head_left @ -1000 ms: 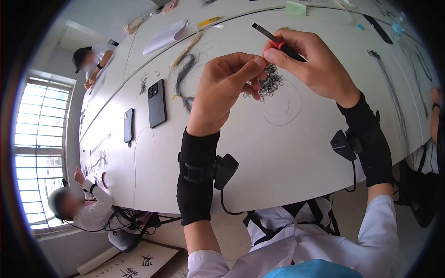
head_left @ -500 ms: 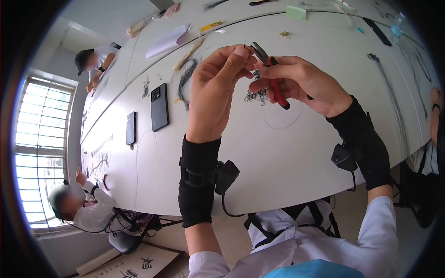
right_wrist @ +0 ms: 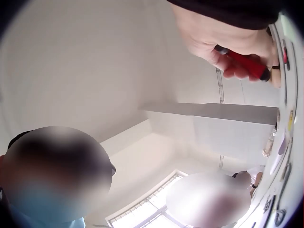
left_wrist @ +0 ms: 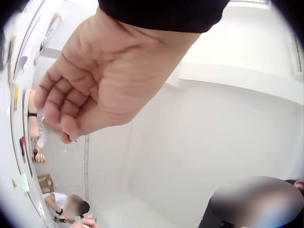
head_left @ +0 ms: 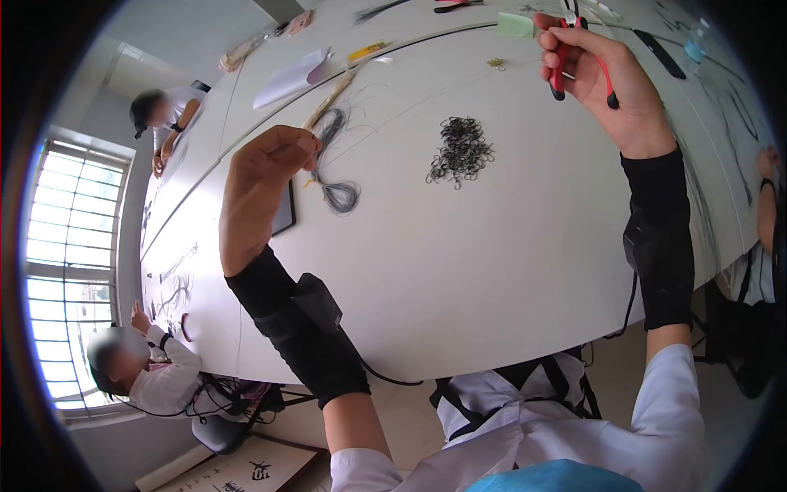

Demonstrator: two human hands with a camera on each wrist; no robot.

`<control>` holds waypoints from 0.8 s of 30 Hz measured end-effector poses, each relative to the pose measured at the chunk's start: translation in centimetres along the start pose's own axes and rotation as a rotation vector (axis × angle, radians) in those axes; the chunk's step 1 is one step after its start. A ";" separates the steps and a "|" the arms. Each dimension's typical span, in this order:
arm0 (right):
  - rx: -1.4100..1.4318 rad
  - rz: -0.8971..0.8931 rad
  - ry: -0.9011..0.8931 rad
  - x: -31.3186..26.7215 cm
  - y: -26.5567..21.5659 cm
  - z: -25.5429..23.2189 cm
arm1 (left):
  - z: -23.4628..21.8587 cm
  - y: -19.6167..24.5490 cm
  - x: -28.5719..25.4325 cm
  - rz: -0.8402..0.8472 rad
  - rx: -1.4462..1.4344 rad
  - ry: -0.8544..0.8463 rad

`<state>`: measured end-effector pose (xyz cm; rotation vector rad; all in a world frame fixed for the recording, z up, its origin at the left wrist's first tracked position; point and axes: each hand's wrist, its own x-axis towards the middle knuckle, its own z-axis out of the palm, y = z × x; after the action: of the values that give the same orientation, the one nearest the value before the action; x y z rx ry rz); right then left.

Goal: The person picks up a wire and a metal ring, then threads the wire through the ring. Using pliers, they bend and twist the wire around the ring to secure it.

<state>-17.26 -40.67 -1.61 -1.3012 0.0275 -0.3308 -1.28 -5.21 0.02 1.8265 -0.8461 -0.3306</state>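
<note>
My left hand [head_left: 266, 184] is raised over the left side of the table, thumb and fingertips pinching the end of a thin strand [head_left: 426, 100]. From there the strand slants up and right toward my right hand [head_left: 611, 90]. That hand, at the table's far side, holds pliers [head_left: 561, 74] with red handles, their head pointing away from me; a red handle [right_wrist: 247, 64] shows in the right wrist view. Between the hands lies a pile of small dark hook-like pieces [head_left: 461, 152]. A looped bundle of dark strands [head_left: 340, 197] is just right of the left hand.
A dark phone [head_left: 284, 211] is mostly covered by the left hand. Farther back are white paper [head_left: 287, 78], a yellow object [head_left: 366, 51], a green note [head_left: 513, 25], a tiny brass-coloured heap [head_left: 495, 62] and a bottle [head_left: 697, 43]. Other people sit around the table.
My hands have moved apart, the left down and leftward, the right up and rightward with the pliers. The strand that lay curled on the table now stretches between them. The dark pile is uncovered.
</note>
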 end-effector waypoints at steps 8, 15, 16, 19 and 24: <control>-0.121 0.123 -0.261 -2.9 0.2 6.1 | 9.7 2.7 1.3 0.395 -0.083 -0.263; -0.138 0.076 -0.204 -2.5 0.0 5.1 | 9.9 2.4 1.3 0.202 -0.168 -0.284; -0.152 0.065 -0.210 -2.4 0.0 4.9 | 9.5 2.4 1.2 0.197 -0.190 -0.286; -0.299 0.086 -0.138 -2.5 -1.5 4.4 | 7.5 2.1 1.1 0.221 -0.059 -0.217; -0.676 0.071 -0.165 -2.0 -2.0 1.4 | 5.2 2.4 0.4 0.216 -0.001 -0.045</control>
<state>-19.30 -39.33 0.33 -1.9888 0.0484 -0.1517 -5.01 -9.63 0.04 1.7134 -1.0643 -0.2350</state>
